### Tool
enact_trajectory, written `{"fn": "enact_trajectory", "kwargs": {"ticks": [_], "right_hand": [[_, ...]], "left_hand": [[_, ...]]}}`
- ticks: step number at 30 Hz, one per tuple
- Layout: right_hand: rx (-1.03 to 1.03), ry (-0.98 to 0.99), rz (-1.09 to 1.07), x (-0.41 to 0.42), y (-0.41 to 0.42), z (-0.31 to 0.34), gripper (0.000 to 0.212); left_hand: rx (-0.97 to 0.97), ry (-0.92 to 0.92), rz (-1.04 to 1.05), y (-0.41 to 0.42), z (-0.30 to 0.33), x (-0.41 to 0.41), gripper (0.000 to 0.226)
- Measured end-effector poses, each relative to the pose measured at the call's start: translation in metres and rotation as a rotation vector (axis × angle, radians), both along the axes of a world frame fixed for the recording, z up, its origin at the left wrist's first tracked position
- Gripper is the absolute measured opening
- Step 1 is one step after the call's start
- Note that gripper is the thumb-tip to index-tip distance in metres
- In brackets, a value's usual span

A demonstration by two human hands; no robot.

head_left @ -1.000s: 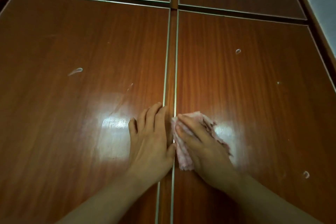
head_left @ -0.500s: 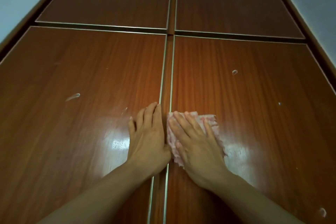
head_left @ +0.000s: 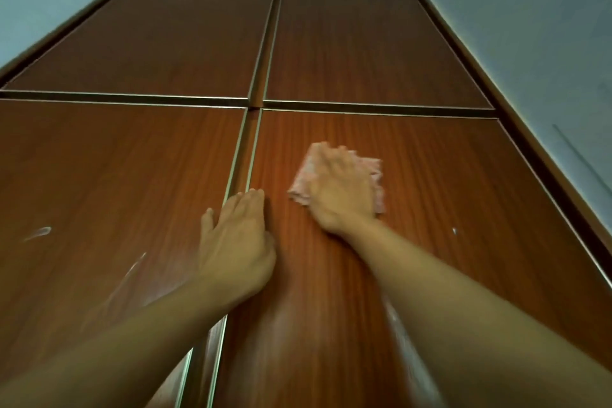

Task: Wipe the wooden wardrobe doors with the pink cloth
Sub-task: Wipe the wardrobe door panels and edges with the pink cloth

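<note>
The wooden wardrobe fills the view, with a left door and a right door split by metal-edged strips. My right hand lies flat on the pink cloth, pressing it against the upper part of the right door. The cloth shows around my fingers and is blurred. My left hand rests flat with fingers together across the centre seam, holding nothing.
Two upper cabinet doors sit above a horizontal gap. White smears mark the left door and a small speck the right door. Pale blue wall borders the wardrobe frame at the right and top.
My right hand has slid the pink cloth up and rightward on the right door, away from the centre seam. The view has tilted upward, showing the wardrobe top and wall.
</note>
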State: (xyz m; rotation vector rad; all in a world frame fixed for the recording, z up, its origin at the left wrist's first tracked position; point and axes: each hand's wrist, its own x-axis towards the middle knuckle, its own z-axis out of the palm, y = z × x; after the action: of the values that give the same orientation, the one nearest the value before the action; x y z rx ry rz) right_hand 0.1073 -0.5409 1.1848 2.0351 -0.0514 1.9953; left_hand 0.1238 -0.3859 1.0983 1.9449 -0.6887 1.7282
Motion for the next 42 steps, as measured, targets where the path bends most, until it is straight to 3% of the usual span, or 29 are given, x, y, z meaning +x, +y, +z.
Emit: {"fn": "enact_trajectory", "kwargs": {"ticks": [3,6,9,11,14,19,21,24,29,32,36,42], "right_hand": [[0.373,-0.044,0.044,-0.032,-0.086,0.002,0.057],[0.659,-0.039,0.08,-0.046,-0.094,0.001,0.061],[0.32,-0.001,0.074,-0.026,-0.029,-0.002,0.073],[0.025,0.124,0.121,-0.011,0.014,-0.012,0.065],[-0.136,0.23,0.122,-0.009,0.02,-0.015,0.054],[0.333,0.037,0.071,-0.026,-0.044,-0.001,0.054],[0.409,0.022,0.058,-0.022,-0.034,0.004,0.056],[0.302,0.05,0.091,-0.01,0.002,0.019,0.058],[-0.065,0.168,0.126,0.008,0.064,0.028,0.058],[-0.167,0.257,0.144,0.004,0.052,0.023,0.053],[0.079,0.183,0.106,-0.025,-0.029,0.05,0.053],[0.441,0.015,0.076,-0.069,-0.169,0.052,0.052]], "left_hand": [[0.017,0.006,0.038,-0.008,-0.001,0.0,0.059],[0.006,-0.019,0.047,-0.007,-0.005,0.003,0.061],[-0.015,-0.033,0.016,-0.006,-0.005,0.004,0.063],[-0.043,-0.05,-0.012,-0.005,-0.004,0.003,0.073],[-0.069,-0.068,-0.062,-0.002,0.0,0.003,0.068],[-0.067,-0.078,-0.118,0.005,0.005,0.004,0.074],[-0.081,-0.088,-0.18,0.01,0.009,0.007,0.076],[-0.096,-0.091,-0.267,0.015,0.017,0.01,0.078],[-0.173,-0.125,-0.168,0.008,0.031,0.01,0.081],[-0.231,-0.111,-0.177,-0.002,0.036,0.006,0.08],[-0.205,-0.133,-0.097,-0.017,0.035,0.003,0.075],[-0.125,-0.179,-0.108,-0.063,0.036,-0.006,0.044]]}}
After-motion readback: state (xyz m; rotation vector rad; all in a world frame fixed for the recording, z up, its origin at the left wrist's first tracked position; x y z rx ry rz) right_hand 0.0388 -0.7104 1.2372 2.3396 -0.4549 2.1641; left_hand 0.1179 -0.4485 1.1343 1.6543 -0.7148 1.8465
